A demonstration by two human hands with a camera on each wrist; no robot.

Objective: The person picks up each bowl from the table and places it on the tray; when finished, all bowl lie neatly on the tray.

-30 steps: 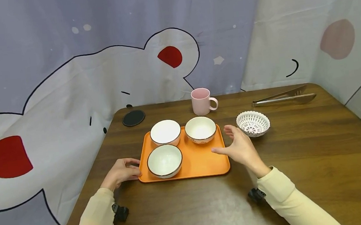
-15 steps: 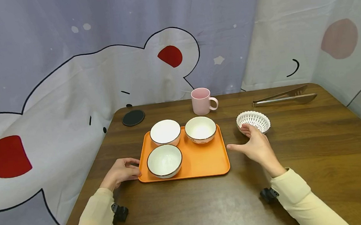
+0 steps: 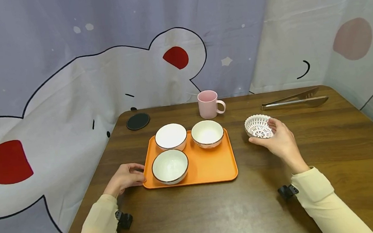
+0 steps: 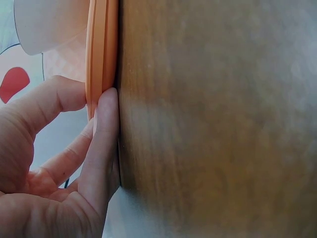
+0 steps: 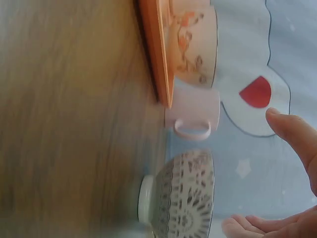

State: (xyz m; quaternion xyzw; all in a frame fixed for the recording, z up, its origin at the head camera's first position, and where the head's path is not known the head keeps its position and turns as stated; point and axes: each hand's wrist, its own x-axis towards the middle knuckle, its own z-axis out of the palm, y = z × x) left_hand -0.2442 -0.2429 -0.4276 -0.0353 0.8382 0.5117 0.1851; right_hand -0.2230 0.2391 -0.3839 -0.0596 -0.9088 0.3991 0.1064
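Observation:
My left hand pinches the left edge of an orange tray; the left wrist view shows the thumb and a finger on either side of its rim. Three white bowls with dark rims stand on the tray: one back left, one back right, one front left. My right hand is at the right side of a small patterned bowl, thumb and fingers spread apart. In the right wrist view this bowl stands upright on its foot, the fingertips off its rim.
Behind the tray stands a pink mug, handle to the right. A round black coaster lies at the back left of the wooden table. Metal tongs lie at the back right. A printed curtain hangs behind.
My right hand has moved right, from the tray's right edge to the patterned bowl. The left hand, tray and bowls have stayed in place.

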